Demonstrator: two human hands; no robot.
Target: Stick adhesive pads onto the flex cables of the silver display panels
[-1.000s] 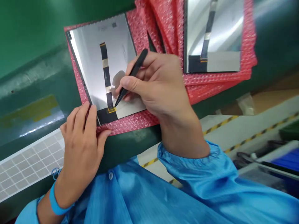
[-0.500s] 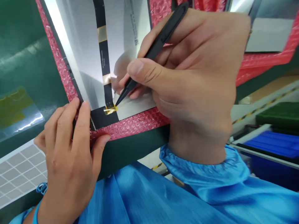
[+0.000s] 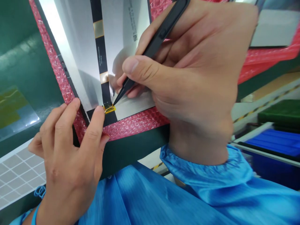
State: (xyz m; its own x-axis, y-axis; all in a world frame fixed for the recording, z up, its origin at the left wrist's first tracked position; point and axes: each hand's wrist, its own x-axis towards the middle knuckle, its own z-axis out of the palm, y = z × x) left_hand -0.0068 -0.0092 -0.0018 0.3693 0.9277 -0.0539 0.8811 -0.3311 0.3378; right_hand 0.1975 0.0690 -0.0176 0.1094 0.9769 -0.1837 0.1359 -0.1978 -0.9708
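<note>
My right hand (image 3: 187, 72) grips a pair of black tweezers (image 3: 153, 47) like a pen. Their fine tip rests at the edge of a small yellow tape piece (image 3: 110, 109), at the lower end of a black flex cable (image 3: 101, 56). This cable runs down the silvery back of a flat display panel (image 3: 79, 47). My left hand (image 3: 70, 153) has its fingers apart over the panel's lower left corner. Its index fingertip is at the left end of the tape, and the thumb lies by the near edge. Pink bubble wrap (image 3: 136, 120) lies under the panel.
A clear sheet with yellow tape pieces (image 3: 10, 104) lies on the green tabletop (image 3: 18, 40) at left. Another panel (image 3: 273, 28) rests on pink bubble wrap at upper right. Past the table's edge, blue bins (image 3: 276, 143) stand at lower right.
My left index finger has moved right, from the panel's corner to the yellow tape. The tweezers' tip stays by the tape's edge. The view has shifted slightly.
</note>
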